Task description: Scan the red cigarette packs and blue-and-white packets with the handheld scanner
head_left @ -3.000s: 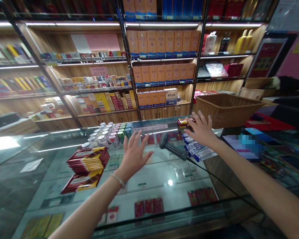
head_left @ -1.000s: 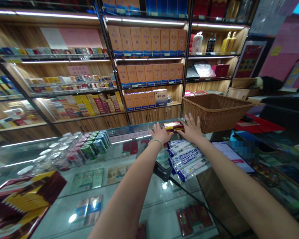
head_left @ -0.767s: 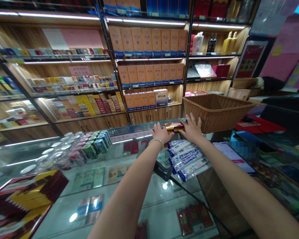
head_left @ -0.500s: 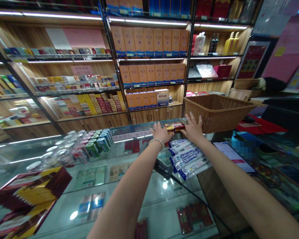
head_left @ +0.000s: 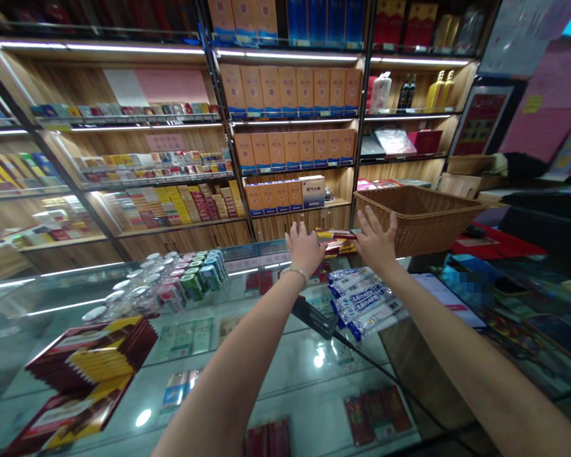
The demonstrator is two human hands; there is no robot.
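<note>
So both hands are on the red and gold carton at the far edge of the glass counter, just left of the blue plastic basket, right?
Not quite: the head view shows the basket is brown wicker, not blue plastic. The left hand and right hand do flank the red and gold carton on the glass counter.

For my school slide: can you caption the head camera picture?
Both hands, left hand and right hand, lift a red carton above a glass counter beside a wicker basket.

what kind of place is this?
Most likely a tobacco and liquor shop: a glass display counter with cartons under it, wooden wall shelves of orange boxes and bottles, and a black handheld barcode scanner near both hands.
</note>
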